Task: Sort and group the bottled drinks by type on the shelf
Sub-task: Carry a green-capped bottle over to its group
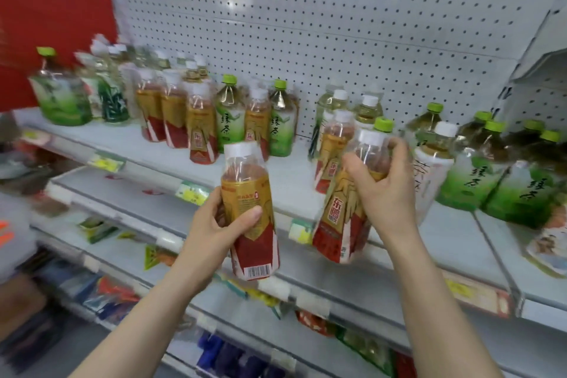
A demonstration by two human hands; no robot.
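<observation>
Your left grip (221, 230) is wrapped round a red-and-gold bottle (247, 184) with a white cap. The thumb lies across the front of its label and the fingers curl behind. The bottle stands upright in the air, just in front of the edge of the shelf (285, 175).

Your right grip (383, 190) is clamped on a second red-and-gold bottle (340, 224). The fingers curl over its clear upper part, close under the white cap. This bottle is tilted, cap toward the right and base swung down to the left, and it too hangs off the front of the shelf.

On the shelf the drinks stand mixed. At the left, a row of red-and-gold bottles (175, 113) sits beside two green-tea bottles (228, 120) with green caps, with another red-and-gold one between the two. Further left stand pale, blurred bottles and one large green-tea bottle (61, 98).

Behind your right grip is a small cluster of white-capped bottles (336, 110). To its right stands a white-labelled bottle (432, 169), then a group of green-capped bottles (478, 169). A white pegboard (337, 9) backs the shelf, and yellow price tags (191, 193) line its front edge.
</observation>
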